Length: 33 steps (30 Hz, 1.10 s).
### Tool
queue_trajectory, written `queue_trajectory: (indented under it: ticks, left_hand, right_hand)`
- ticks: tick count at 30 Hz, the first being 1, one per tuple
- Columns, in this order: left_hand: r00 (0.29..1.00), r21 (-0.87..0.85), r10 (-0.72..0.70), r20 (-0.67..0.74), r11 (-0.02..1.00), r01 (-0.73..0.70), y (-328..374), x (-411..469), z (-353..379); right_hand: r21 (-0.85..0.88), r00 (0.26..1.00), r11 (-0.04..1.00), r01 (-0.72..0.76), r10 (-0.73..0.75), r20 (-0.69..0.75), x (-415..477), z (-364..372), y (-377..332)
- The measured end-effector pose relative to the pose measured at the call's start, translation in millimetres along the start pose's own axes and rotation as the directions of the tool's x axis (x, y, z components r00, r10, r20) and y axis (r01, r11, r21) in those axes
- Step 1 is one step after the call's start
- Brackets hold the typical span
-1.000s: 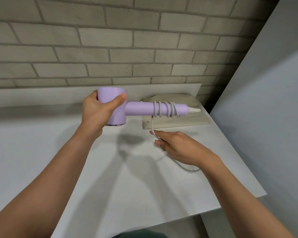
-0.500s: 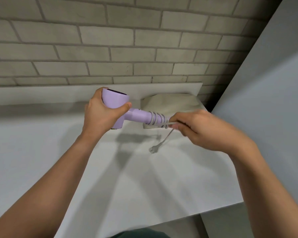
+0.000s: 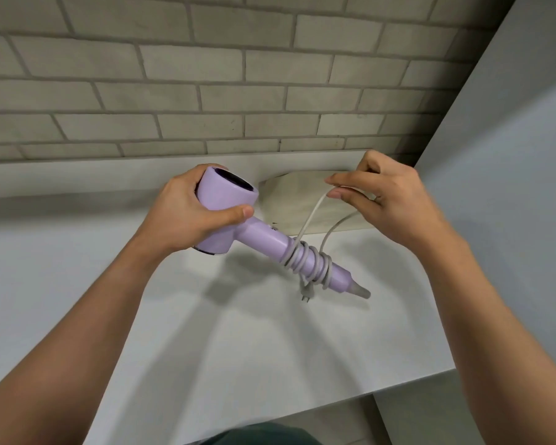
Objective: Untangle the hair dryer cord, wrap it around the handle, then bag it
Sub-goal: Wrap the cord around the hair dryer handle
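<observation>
Your left hand grips the dryer; your right hand has risen from the handle, pinching slack cord, plug dangling: wrapping looks nearly done.

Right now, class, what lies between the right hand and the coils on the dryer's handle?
Head view: only a slack loop of cord, two strands running from the right hand down to the coils, with the beige bag behind.
</observation>
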<state>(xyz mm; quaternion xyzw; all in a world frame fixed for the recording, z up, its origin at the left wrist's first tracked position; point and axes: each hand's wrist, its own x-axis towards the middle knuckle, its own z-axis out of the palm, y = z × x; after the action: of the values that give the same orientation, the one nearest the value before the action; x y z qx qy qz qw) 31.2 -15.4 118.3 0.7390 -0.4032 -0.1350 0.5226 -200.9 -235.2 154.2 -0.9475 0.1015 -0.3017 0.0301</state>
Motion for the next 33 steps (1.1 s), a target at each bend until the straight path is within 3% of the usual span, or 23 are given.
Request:
queue_trajectory:
  ticks: [6, 11, 14, 16, 17, 18, 19, 21, 25, 29, 33]
  left_hand:
    - [0.989, -0.116, 0.007, 0.149, 0.993, 0.011, 6.6, -3.2, -3.5]
    - [0.986, -0.317, -0.042, 0.159, 0.944, 0.091, 8.0, -3.5, 1.5]
    - [0.991, -0.390, -0.083, 0.105, 0.913, 0.118, 9.2, -1.6, 7.8]
    - [0.992, -0.424, -0.119, 0.034, 0.897, 0.122, 9.0, 1.7, 10.2]
    - [0.990, -0.438, -0.142, 0.001, 0.890, 0.128, 8.1, 3.6, 10.6]
    - [0.985, -0.451, -0.169, -0.026, 0.882, 0.139, 6.9, 5.6, 10.9]
    - [0.979, -0.462, -0.195, -0.051, 0.874, 0.150, 5.4, 7.6, 11.2]
    - [0.965, -0.465, -0.236, -0.117, 0.871, 0.157, 1.6, 11.0, 13.3]
    - [0.926, -0.383, -0.277, -0.257, 0.909, 0.166, -8.6, 16.7, 20.6]
    - [0.900, -0.247, -0.261, -0.349, 0.952, 0.180, -16.0, 17.4, 26.6]
    - [0.897, -0.143, -0.231, -0.376, 0.971, 0.190, -19.8, 16.0, 31.0]
  right_hand:
    - [0.155, 0.997, 0.986, -0.067, 0.059, 0.054, -3.4, 23.0, 8.2]
    - [0.242, 0.990, 0.961, -0.133, 0.116, 0.086, -7.9, 44.3, 2.4]
    - [0.213, 0.986, 0.970, -0.116, 0.087, 0.141, -19.6, 54.9, -4.8]
    - [0.238, 0.973, 0.947, -0.215, 0.185, 0.140, -38.2, 60.9, -6.6]
    - [0.190, 0.956, 0.939, -0.286, 0.267, 0.121, -47.9, 65.0, -9.1]
    - [0.065, 0.957, 0.964, -0.256, 0.244, 0.159, -50.9, 69.9, -15.8]
    - [0.030, 0.933, 0.977, -0.209, 0.190, 0.306, -53.2, 76.5, -19.1]
    - [0.150, 0.890, 0.973, -0.177, 0.093, 0.446, -47.0, 76.7, -32.4]
    - [0.222, 0.832, 0.950, -0.219, 0.063, 0.551, -42.6, 64.6, -39.8]
    - [0.280, 0.702, 0.891, -0.357, 0.058, 0.710, -35.5, 39.0, -44.4]
    - [0.235, 0.601, 0.887, -0.398, 0.059, 0.797, -31.3, 16.0, -45.7]
